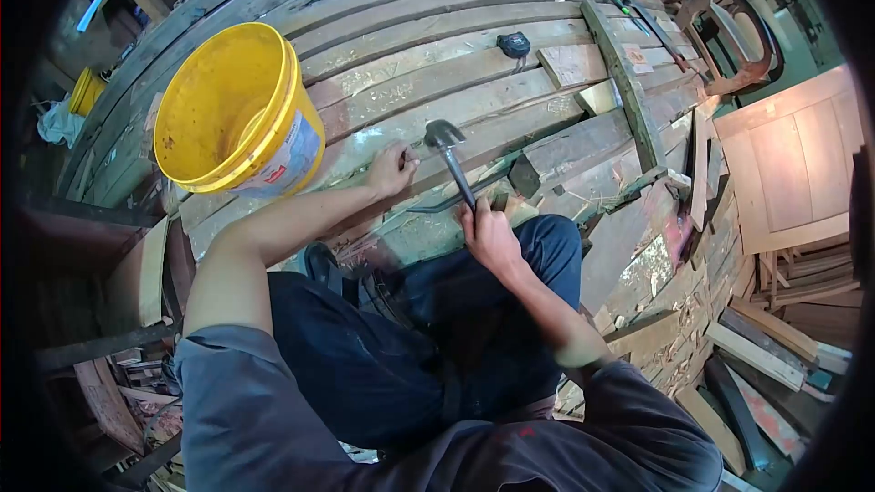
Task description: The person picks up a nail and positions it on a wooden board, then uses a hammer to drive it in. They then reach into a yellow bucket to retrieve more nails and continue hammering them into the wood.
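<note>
Hands, bucket and hammer on a plank surface.
Yellow bucket (305, 141), upright on planks (401, 91); left hand (392, 173) nearly closed beside it, contents unclear; hammer (453, 162), head toward the left hand, handle gripped by the right hand (493, 235).

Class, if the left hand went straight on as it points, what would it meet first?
The left hand would probably meet the hammer head, unless that sits higher; depth is unclear.
</note>
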Demonstrator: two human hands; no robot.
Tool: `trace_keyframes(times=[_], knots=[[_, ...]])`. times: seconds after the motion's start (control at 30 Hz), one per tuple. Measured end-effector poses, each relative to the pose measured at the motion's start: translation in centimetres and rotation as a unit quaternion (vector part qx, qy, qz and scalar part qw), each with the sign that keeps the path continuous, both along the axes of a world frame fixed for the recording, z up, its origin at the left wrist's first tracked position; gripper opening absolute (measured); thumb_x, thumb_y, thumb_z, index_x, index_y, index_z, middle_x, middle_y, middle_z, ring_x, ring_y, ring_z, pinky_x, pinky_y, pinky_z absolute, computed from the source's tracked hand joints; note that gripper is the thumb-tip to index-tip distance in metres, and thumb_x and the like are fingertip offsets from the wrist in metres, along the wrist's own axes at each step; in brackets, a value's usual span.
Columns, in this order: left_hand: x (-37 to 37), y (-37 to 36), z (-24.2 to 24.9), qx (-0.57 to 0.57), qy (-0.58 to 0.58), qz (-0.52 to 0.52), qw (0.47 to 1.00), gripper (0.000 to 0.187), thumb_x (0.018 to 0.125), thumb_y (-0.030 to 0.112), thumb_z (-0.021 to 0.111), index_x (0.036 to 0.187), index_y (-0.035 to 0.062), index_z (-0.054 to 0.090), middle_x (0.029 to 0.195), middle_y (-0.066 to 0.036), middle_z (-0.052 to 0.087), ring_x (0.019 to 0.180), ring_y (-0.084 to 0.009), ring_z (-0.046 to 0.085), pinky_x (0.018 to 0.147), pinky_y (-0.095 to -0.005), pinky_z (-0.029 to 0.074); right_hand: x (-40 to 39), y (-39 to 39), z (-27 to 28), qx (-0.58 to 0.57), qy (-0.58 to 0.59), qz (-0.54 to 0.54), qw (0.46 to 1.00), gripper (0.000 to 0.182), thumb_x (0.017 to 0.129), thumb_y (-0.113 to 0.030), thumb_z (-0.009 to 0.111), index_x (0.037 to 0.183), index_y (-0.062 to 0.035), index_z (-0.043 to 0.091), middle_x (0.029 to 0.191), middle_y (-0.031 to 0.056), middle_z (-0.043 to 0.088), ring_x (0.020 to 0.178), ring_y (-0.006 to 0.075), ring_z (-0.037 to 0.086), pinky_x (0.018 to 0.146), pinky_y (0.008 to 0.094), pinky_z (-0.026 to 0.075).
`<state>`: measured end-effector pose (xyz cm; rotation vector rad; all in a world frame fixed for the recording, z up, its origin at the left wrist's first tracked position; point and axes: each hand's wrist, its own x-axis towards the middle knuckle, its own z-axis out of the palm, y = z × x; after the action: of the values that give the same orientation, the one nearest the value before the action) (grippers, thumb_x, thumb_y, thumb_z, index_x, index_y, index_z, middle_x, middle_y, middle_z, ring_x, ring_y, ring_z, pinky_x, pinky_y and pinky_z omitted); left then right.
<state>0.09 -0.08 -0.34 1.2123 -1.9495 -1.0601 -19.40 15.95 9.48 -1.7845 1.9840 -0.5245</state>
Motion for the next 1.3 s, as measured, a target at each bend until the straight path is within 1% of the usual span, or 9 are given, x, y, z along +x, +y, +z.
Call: trace_keyframes(times=[0.53,0.57,0.87,0.97,1.07,1.2,1.23,1.27,1.3], knots=[[0.1,0.1,0.2,-0.024,-0.013,-0.003,1.000,0.012,0.081,0.012,0.071,0.085,0.0037,0.063,0.085,-0.014,0.062,0.077,-0.0302,0.062,0.069,-0.0414,0.050,-0.3,-0.4,-0.3,0.005,0.011,-0.024,1.000,0.035,0.099,-0.029,0.052,0.091,0.0049,0.056,0.071,0.0332,0.062,0.070,0.0520,0.064,0.065,0.0596,0.053],[0.1,-0.1,0.4,-0.045,-0.019,-0.014,0.999,0.012,0.080,0.012,0.070,0.085,0.0036,0.063,0.086,-0.014,0.062,0.078,-0.0303,0.062,0.070,-0.0418,0.050,-1.1,-0.7,-1.2,0.030,0.044,0.008,0.999,0.034,0.099,-0.028,0.052,0.093,0.0053,0.055,0.071,0.0334,0.062,0.071,0.0522,0.064,0.065,0.0596,0.053],[0.1,0.0,0.1,-0.041,-0.024,-0.031,0.998,0.013,0.082,0.013,0.069,0.086,0.0038,0.061,0.086,-0.014,0.060,0.083,-0.0305,0.060,0.074,-0.0416,0.049,-1.1,-0.7,-0.6,0.005,0.037,0.007,0.999,0.033,0.098,-0.027,0.053,0.094,0.0058,0.056,0.073,0.0335,0.063,0.071,0.0516,0.064,0.066,0.0594,0.053],[0.2,-0.2,0.1,-0.026,-0.024,-0.024,0.999,0.012,0.082,0.012,0.068,0.087,0.0032,0.061,0.087,-0.014,0.060,0.085,-0.0308,0.061,0.075,-0.0415,0.049,-0.2,-0.4,1.8,0.017,-0.019,-0.029,0.999,0.034,0.098,-0.028,0.053,0.094,0.0058,0.058,0.074,0.0330,0.064,0.072,0.0513,0.065,0.067,0.0594,0.053],[0.3,-0.6,-0.6,-0.102,-0.019,-0.046,0.994,0.011,0.084,0.012,0.067,0.089,0.0037,0.062,0.083,-0.013,0.061,0.074,-0.0282,0.061,0.066,-0.0393,0.049,-1.1,-0.5,-0.5,0.055,0.031,-0.001,0.998,0.036,0.098,-0.029,0.052,0.093,0.0061,0.059,0.073,0.0330,0.063,0.074,0.0506,0.065,0.069,0.0596,0.052],[0.1,-0.6,0.6,-0.087,-0.057,-0.075,0.992,0.015,0.083,0.013,0.066,0.093,0.0039,0.059,0.088,-0.017,0.059,0.084,-0.0359,0.062,0.076,-0.0459,0.050,-1.5,-0.9,0.7,0.034,-0.080,-0.028,0.996,0.037,0.098,-0.029,0.053,0.095,0.0068,0.060,0.070,0.0320,0.062,0.073,0.0511,0.064,0.065,0.0574,0.052],[0.2,-0.4,0.9,-0.083,-0.060,-0.076,0.992,0.015,0.083,0.013,0.066,0.093,0.0041,0.059,0.089,-0.017,0.059,0.084,-0.0363,0.062,0.076,-0.0463,0.050,-1.3,-0.7,1.8,0.098,-0.199,-0.058,0.973,0.037,0.101,-0.029,0.050,0.094,0.0055,0.061,0.059,0.0221,0.062,0.056,0.0403,0.064,0.051,0.0493,0.051],[0.2,-0.3,1.2,-0.080,-0.064,-0.077,0.992,0.015,0.083,0.014,0.066,0.094,0.0044,0.059,0.090,-0.017,0.059,0.084,-0.0367,0.062,0.076,-0.0467,0.050,-1.3,0.3,3.3,0.174,-0.354,-0.107,0.913,0.036,0.105,-0.030,0.046,0.088,0.0008,0.056,0.053,0.0090,0.053,0.040,0.0225,0.054,0.038,0.0383,0.044],[0.3,-0.1,1.3,-0.077,-0.068,-0.081,0.991,0.016,0.084,0.014,0.066,0.094,0.0046,0.058,0.091,-0.017,0.058,0.084,-0.0371,0.062,0.076,-0.0470,0.050,-1.7,1.0,2.9,0.194,-0.427,-0.128,0.874,0.035,0.105,-0.030,0.045,0.086,-0.0020,0.053,0.055,0.0054,0.049,0.038,0.0169,0.049,0.035,0.0335,0.041]])
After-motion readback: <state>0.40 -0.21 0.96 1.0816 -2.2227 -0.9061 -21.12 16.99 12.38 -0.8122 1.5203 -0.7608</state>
